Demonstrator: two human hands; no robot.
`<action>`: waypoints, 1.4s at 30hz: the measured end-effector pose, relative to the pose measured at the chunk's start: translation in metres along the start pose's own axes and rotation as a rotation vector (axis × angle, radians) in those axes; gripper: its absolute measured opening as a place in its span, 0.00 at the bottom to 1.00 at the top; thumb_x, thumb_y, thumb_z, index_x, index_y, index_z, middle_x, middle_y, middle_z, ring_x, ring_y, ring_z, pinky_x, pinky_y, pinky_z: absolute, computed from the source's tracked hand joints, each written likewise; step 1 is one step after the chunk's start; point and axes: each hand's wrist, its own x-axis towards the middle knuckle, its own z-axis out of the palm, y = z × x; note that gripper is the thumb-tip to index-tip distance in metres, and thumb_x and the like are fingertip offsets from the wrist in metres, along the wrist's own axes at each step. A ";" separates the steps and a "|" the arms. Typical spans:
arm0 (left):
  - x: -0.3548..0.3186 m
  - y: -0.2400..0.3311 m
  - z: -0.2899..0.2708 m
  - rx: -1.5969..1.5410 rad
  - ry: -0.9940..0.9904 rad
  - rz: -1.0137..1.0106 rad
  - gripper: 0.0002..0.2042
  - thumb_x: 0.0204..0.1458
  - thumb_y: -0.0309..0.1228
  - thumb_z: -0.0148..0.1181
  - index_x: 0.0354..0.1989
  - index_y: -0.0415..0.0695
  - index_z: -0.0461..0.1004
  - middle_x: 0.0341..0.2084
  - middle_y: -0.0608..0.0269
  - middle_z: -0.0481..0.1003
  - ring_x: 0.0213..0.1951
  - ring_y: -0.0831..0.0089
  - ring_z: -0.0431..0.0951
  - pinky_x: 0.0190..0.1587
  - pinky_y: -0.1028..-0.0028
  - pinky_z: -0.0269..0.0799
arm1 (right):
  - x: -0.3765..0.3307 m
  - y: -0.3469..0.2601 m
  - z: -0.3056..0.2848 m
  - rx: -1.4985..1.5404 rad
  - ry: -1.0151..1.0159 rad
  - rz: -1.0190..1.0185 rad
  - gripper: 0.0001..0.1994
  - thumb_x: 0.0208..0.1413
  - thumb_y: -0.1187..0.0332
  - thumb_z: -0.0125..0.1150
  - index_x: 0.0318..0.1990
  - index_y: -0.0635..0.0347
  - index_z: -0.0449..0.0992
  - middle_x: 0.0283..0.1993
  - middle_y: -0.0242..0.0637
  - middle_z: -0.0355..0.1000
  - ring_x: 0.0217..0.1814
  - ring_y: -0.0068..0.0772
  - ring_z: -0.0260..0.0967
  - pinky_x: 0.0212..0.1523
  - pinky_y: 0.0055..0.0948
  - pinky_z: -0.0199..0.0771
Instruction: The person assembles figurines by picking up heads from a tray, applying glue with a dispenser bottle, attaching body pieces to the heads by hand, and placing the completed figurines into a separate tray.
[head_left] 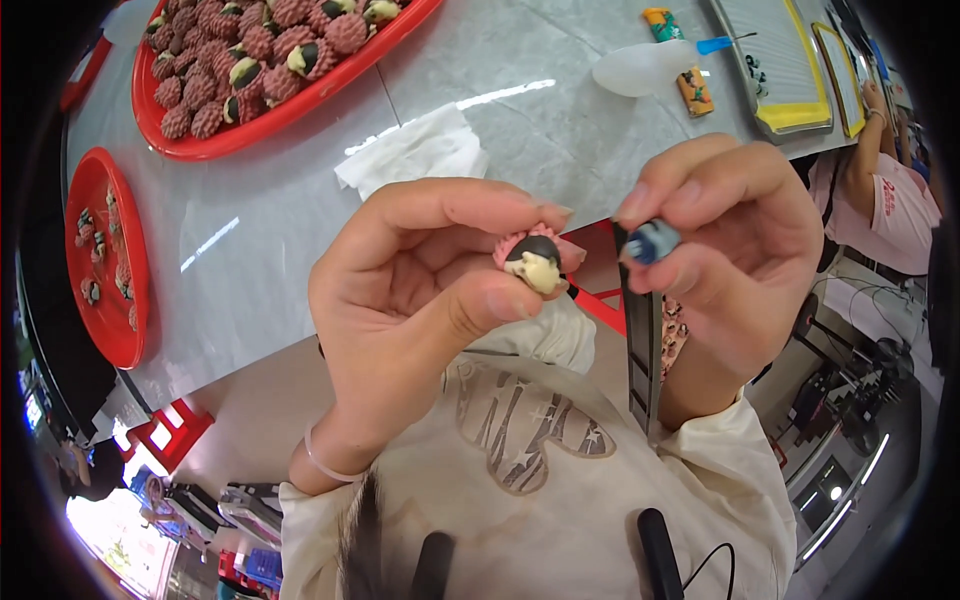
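Observation:
My left hand pinches a small figurine between thumb and fingertips, close in front of my chest. Its body is ridged and pink, with a black band and a cream-coloured part facing me. To the right, my right hand grips a tiny blue piece between thumb and forefinger, partly covered by the fingertips. A short gap separates the two pieces. Similar pink, black and cream figurines are heaped in a large red tray at the upper left.
On the grey table lie a crumpled white cloth, a translucent squeeze bottle with a blue tip and an orange packet. A smaller red tray with several figurines stands left. Another person sits right, near a yellow-edged tray.

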 end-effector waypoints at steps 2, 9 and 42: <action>-0.001 0.001 -0.002 -0.004 -0.003 0.010 0.20 0.38 0.36 0.62 0.35 0.37 0.63 0.31 0.55 0.68 0.29 0.74 0.71 0.28 0.82 0.67 | 0.002 -0.001 0.002 -0.058 -0.098 -0.048 0.13 0.37 0.78 0.60 0.31 0.70 0.64 0.31 0.51 0.64 0.25 0.29 0.65 0.26 0.17 0.68; -0.005 -0.002 -0.012 0.035 -0.055 0.077 0.18 0.37 0.37 0.62 0.32 0.37 0.67 0.28 0.59 0.68 0.30 0.77 0.68 0.32 0.82 0.64 | 0.005 -0.001 0.009 -0.369 -0.256 -0.348 0.13 0.31 0.86 0.60 0.29 0.70 0.67 0.29 0.50 0.65 0.28 0.33 0.68 0.26 0.19 0.70; -0.030 0.141 -0.172 1.800 0.709 0.146 0.21 0.49 0.36 0.45 0.51 0.41 0.57 0.49 0.53 0.60 0.51 0.66 0.60 0.52 0.74 0.52 | 0.001 0.005 0.017 -0.771 0.045 -0.387 0.15 0.48 0.59 0.51 0.33 0.64 0.70 0.35 0.46 0.63 0.34 0.34 0.61 0.30 0.24 0.62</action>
